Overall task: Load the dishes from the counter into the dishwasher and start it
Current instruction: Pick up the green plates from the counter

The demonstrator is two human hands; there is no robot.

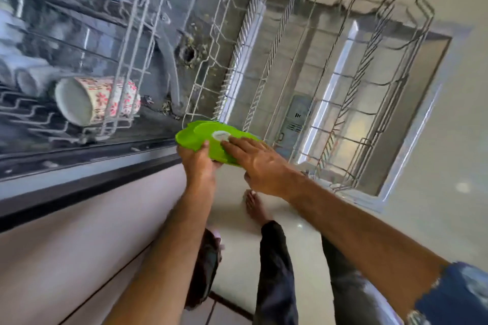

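Green plastic plates (211,137), what looks like two or three stacked, sit in our hands just above the near corner of the pulled-out lower rack (330,82), which looks empty. Our left hand (199,163) grips the stack's near rim from below, thumb curled over the edge. Our right hand (257,161) lies on top, fingers straight, fingertips (227,144) touching a pale round label at the centre. We judge the plates light, stiff, hard to break, and probably slick, so they may slide apart; holding each by its rim should work best. The upper rack (79,103), at the left, carries a floral mug (97,100) on its side beside white cups (26,74). The open dishwasher tub (184,34) shows food debris near its drain.
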